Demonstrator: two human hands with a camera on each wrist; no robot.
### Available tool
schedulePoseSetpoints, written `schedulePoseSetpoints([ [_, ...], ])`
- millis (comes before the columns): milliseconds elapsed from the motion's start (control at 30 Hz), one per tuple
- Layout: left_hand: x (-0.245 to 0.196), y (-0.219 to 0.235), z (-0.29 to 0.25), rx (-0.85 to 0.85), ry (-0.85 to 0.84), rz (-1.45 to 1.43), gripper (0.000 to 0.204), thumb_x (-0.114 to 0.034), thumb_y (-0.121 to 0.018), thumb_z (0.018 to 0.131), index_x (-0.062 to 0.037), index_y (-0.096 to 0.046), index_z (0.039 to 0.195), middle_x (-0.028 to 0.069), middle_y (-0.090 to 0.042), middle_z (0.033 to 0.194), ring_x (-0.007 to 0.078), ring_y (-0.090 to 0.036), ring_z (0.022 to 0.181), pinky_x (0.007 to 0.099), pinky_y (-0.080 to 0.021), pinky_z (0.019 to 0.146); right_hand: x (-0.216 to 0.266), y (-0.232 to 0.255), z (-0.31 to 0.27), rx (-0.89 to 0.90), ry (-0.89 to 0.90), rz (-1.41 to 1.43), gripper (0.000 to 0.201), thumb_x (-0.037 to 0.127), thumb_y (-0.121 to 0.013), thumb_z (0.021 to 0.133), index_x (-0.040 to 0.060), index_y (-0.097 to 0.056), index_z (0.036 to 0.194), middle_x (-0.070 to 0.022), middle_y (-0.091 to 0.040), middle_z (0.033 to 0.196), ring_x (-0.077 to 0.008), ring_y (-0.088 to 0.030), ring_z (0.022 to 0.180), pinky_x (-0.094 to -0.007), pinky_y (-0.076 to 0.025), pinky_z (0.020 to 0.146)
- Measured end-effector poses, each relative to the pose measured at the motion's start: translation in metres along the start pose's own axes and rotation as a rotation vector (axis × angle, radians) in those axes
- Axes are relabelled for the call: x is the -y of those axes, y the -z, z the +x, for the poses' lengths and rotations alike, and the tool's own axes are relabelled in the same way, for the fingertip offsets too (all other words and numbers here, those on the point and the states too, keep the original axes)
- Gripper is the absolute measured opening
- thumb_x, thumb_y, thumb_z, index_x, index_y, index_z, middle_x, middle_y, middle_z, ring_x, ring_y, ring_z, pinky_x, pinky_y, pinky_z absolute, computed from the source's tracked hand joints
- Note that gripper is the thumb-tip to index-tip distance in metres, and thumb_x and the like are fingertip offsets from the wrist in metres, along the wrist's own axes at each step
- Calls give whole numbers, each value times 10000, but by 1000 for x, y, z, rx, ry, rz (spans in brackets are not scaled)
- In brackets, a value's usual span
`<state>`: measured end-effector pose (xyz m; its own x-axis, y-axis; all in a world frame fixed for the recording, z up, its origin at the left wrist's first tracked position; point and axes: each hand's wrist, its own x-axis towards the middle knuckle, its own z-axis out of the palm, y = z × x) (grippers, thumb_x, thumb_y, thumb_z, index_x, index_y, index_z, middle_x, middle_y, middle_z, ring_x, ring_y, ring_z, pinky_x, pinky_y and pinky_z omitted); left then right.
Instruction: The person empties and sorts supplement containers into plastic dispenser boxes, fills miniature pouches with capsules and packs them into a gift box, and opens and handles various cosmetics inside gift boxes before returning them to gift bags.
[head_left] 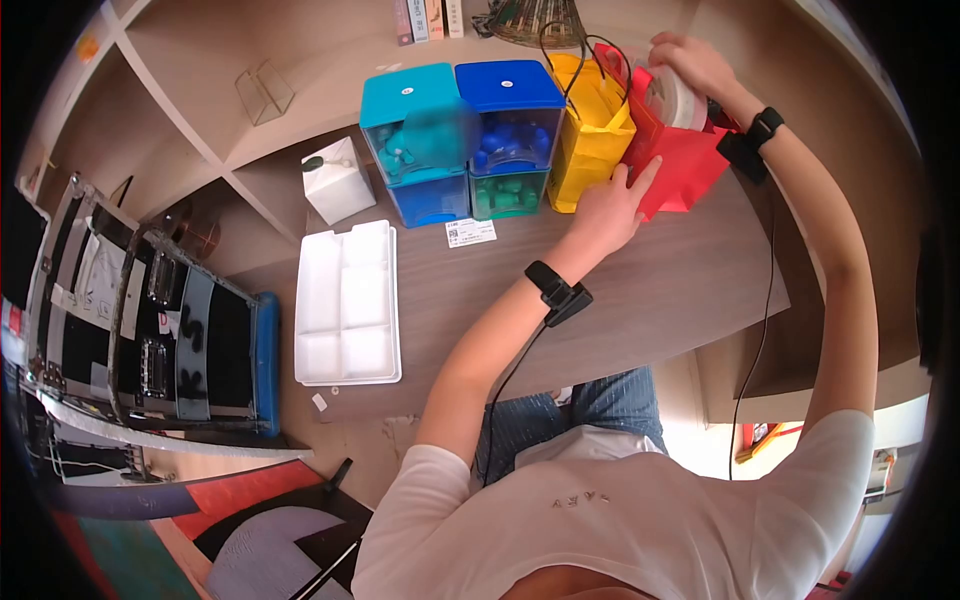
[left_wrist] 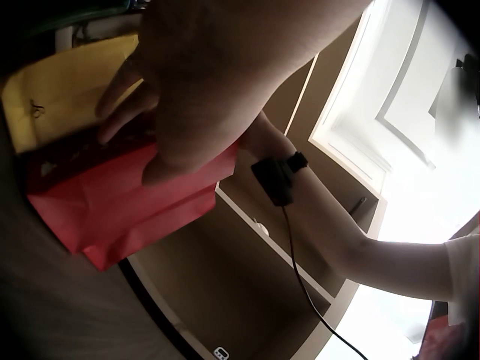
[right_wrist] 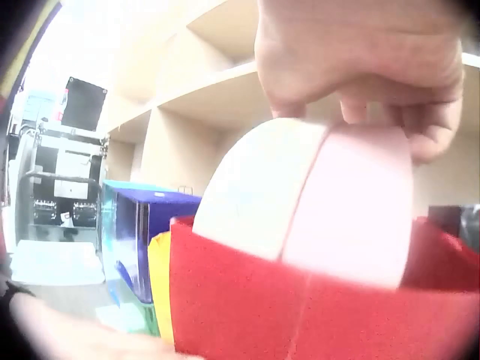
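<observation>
My right hand [head_left: 692,60] pinches the top of a white round object [head_left: 672,100] that stands partly inside a red bag [head_left: 682,165]. In the right wrist view, the object [right_wrist: 349,202] has a curved outline and a seam across it; its lower part is hidden in the bag. My left hand [head_left: 610,212] rests against the red bag's near left side, its fingers spread. The left wrist view shows those fingers [left_wrist: 124,112] lying over the bag's edge beside a yellow bag [head_left: 580,140]. The yellow bag stands upright, directly left of the red one.
Left of the bags are stacked boxes with a teal lid [head_left: 408,88] and a blue lid [head_left: 508,82], holding small pieces. A white compartment tray [head_left: 347,305], a tissue box [head_left: 338,182] and a paper label [head_left: 470,233] lie further left. Shelf walls [head_left: 850,130] border the right side.
</observation>
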<state>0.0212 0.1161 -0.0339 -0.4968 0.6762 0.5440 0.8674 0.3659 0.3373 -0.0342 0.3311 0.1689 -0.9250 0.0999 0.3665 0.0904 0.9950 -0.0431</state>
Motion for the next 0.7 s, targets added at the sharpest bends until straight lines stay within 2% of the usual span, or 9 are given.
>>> schedulePoseSetpoints([
  [100,-2,-3,0,19,23,22,911,-232,-766,863,-210,-273,1628,217,-540,1230,390,-681,852,456,-585,694,-19,39,-1,-99,125,-42,379,377,-571,936,114,-723,1162,-103,-734,1210,-313,-681,1115,-383,-525,972],
  [167,1,-7,0,23,26,34,919,-236,-770,859,-194,-268,1628,220,-536,1244,395,-680,861,456,-587,703,-47,58,-1,-262,97,216,311,284,-557,941,119,-736,1134,-89,-672,1361,-270,-634,1230,-342,-469,1046],
  [233,5,-14,1,-10,-14,7,915,-247,-763,865,-178,-260,1627,235,-524,1301,414,-684,887,475,-589,713,-62,77,-14,-191,-66,750,589,256,-659,889,57,-569,1436,-150,-660,1366,-291,-650,1200,-391,-499,1067],
  [267,6,-17,1,-8,-19,4,915,-247,-763,865,-178,-260,1627,235,-524,1301,414,-684,887,475,-589,713,-77,77,-21,-162,-46,1171,323,262,-582,972,35,-696,1171,-142,-699,1282,-239,-673,1159,-342,-518,995],
  [367,9,-22,2,33,8,-44,830,-244,-744,879,-156,-334,1596,251,-501,1381,434,-671,996,465,-591,779,-65,79,-92,-148,-269,1526,358,332,-621,956,21,-701,1115,-134,-738,1181,-244,-701,1073,-352,-549,937],
  [467,20,-26,6,58,21,-403,533,-229,-719,893,-87,-586,1390,245,-455,1485,436,-611,1197,478,-538,967,-53,32,-175,-211,-333,1802,333,284,-645,958,-5,-661,1123,-140,-722,1150,-224,-699,1042,-348,-566,921],
  [567,27,-8,12,-99,-58,-883,390,-181,-760,879,-16,-692,1225,187,-689,1221,301,-696,1099,403,-548,931,-32,-38,-251,-247,-317,1774,454,321,-596,970,-10,-599,1280,-141,-678,1245,-245,-664,1140,-378,-534,1008],
  [600,35,-8,5,-135,18,-833,362,-119,-741,888,-3,-692,1228,158,-751,1036,254,-717,1036,367,-551,905,13,-35,-273,-219,-432,1723,471,309,-580,968,-12,-563,1312,-138,-649,1290,-240,-636,1186,-379,-499,1052],
  [700,66,0,-24,-81,330,-504,273,-165,-656,973,1,-714,1182,137,-759,1037,255,-729,975,343,-557,863,30,-106,-315,-119,-580,1871,358,222,-541,1004,25,-504,1301,-118,-620,1220,-200,-606,1164,-343,-479,1042],
])
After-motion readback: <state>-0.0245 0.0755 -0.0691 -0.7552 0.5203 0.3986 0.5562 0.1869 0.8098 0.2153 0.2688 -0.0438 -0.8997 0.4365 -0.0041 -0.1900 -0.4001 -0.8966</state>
